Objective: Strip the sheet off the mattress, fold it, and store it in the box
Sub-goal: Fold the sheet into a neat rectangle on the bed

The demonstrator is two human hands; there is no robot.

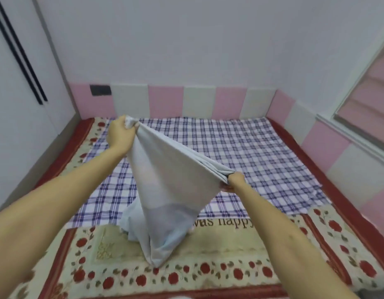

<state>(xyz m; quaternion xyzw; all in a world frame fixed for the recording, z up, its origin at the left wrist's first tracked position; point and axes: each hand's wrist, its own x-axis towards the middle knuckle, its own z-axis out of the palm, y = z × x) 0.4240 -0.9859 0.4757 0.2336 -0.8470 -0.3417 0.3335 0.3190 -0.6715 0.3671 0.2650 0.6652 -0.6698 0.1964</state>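
1. Left hand (pixel 120 134): bare, with the back of the hand and the knuckles in view.
2. Right hand (pixel 235 182): bare, seen smaller in the frame. The back and wrist show, but the fingers are too blurred to detail.
3. Left forearm (pixel 57 195): bare along its whole visible length, widening toward the lower frame edge.
4. Right forearm (pixel 283 238): bare likewise, with one small faint spot on its upper surface.

Pale grey-white cotton sheet (pixel 167 186) held up over the bed, left hand (pixel 120 133) gripping a bunched corner, right hand (pixel 235 181) pinching gathered edges, hanging end touching the rose-patterned mattress (pixel 208 275) near its front edge, purple checked cloth (pixel 240 152) behind
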